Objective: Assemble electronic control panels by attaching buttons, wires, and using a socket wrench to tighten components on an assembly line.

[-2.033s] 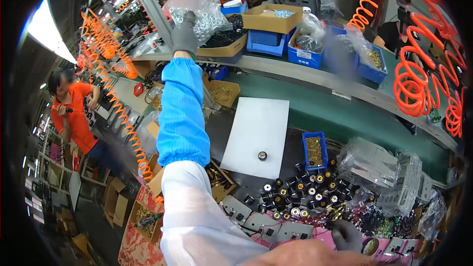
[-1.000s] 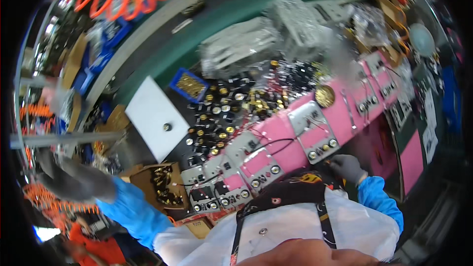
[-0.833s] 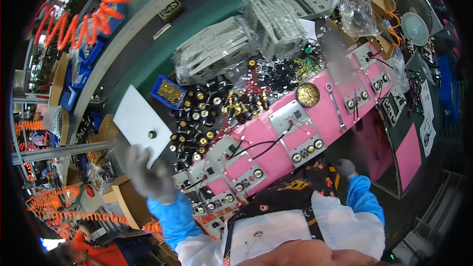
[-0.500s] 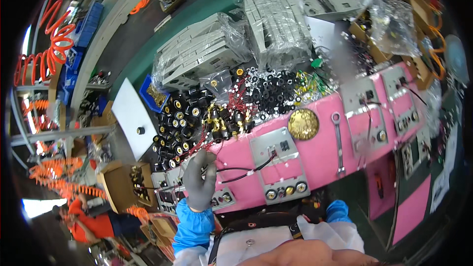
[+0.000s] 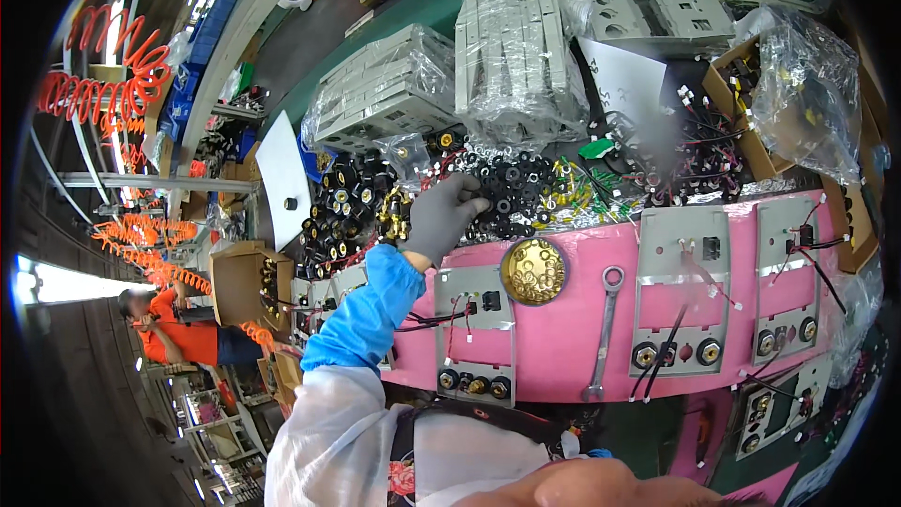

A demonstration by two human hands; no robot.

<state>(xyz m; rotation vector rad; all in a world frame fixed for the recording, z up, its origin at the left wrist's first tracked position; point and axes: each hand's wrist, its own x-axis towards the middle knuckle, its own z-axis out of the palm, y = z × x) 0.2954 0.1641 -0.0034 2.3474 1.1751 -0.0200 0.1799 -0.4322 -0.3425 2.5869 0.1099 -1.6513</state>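
Observation:
My left hand (image 5: pixel 443 218), in a grey glove, reaches into a pile of black plastic rings and nuts (image 5: pixel 511 190) behind the pink work surface. Its fingers are curled together at the pile's left edge; whatever is between the fingertips is too small to make out. Just in front of it lies a grey metal panel (image 5: pixel 460 319) with black wires, a black switch and round fittings along its near edge. A round tin (image 5: pixel 534 272) holding brass-coloured rings sits right of that panel. Only a scrap of blue sleeve shows low in the middle; my right hand is out of sight.
A wrench (image 5: pixel 605 333) lies on the pink surface (image 5: pixel 563 357). Further right are two more wired panels (image 5: pixel 683 291). Black round fittings (image 5: pixel 343 207) heap up at left, plastic-wrapped panel stacks (image 5: pixel 516 56) behind. A cardboard box (image 5: pixel 249 286) and a distant person (image 5: pixel 188 329) are at left.
My left hand has moved away and to the right, from over the panels into the black rings. The view has shifted, and the right sleeve has mostly dropped out of sight.

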